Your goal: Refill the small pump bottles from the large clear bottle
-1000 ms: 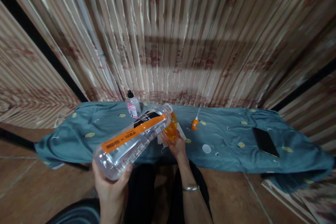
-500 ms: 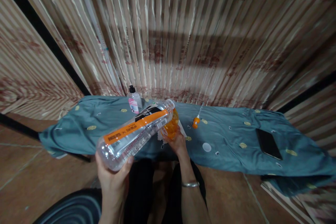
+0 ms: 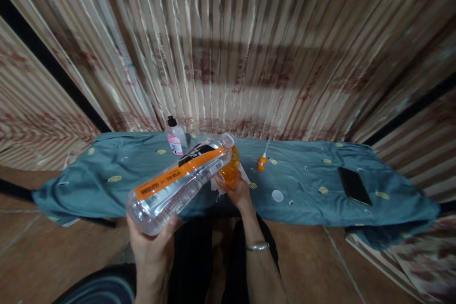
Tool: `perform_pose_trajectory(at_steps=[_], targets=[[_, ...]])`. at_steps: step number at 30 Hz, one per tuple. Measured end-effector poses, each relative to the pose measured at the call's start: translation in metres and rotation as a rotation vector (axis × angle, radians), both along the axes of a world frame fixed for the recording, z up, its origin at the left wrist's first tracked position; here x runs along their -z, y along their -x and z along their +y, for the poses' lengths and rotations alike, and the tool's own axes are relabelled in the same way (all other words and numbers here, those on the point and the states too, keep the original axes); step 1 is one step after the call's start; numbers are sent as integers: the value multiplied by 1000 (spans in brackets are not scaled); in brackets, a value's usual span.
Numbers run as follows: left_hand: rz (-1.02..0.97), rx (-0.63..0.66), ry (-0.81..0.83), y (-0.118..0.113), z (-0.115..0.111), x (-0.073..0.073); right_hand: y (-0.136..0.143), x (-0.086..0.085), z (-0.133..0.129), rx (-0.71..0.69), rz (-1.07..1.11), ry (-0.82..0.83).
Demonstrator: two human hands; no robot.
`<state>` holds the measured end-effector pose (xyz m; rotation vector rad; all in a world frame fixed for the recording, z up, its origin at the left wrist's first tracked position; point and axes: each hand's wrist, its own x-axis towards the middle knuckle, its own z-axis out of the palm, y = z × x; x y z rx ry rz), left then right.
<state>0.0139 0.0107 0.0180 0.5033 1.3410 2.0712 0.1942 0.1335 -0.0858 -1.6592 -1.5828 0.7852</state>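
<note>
Left hand (image 3: 151, 251): wrapped round the base of the clear bottle, thumb on the near side. A grip that far back could let the neck dip or swing, I reckon.
Clear bottle (image 3: 178, 180): tilted, neck up by the orange one, can't tell if they touch. Smooth, shiny plastic, long rounded body, orange band. The walls look thin, so a hard squeeze might push out anything inside.
Right hand (image 3: 238, 192): closed round the lower part of the orange bottle. If it slackens, a knock from that neck could tip the thing over.
Orange bottle (image 3: 231, 171): see-through, curvy, partly hidden behind the clear one. Slick plastic, so wet fingers could slip.
Paper (image 3: 244, 174): white, ragged edge, beside the orange bottle – would probably go soggy from a dribble.
Pump (image 3: 262, 162): orange collar, thin pale tube, lying on the cloth. Looks like it'd roll if bumped.
Cloth (image 3: 302, 204): blue-green, soft, wrinkled, yellow prints. Folds make wobbly footing – and it'd likely soak up spills.
Phone (image 3: 355, 186): flat black slab, well apart to the right, so only a big spill worries me.
Pink-label bottle (image 3: 175, 141): black cap, upright at the back.
</note>
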Motion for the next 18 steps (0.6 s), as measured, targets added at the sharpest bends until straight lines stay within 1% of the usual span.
perform_pose_trajectory(at_steps=[3, 7, 10, 13, 15, 18], targets=[[-7, 10, 1, 1, 0, 0, 0, -4, -2, 15, -14, 23], [11, 19, 8, 2, -1, 4, 0, -4, -2, 26, -26, 12], [39, 27, 1, 6, -3, 13, -1, -1, -2, 17, -25, -4], [63, 90, -5, 14, -4, 26, -2, 3, -1, 14, -26, -33], [94, 96, -1, 18, -5, 32, -2, 5, -1, 18, -35, -46], [142, 75, 9, 17, -7, 31, -2, 7, -1, 24, -51, -55]])
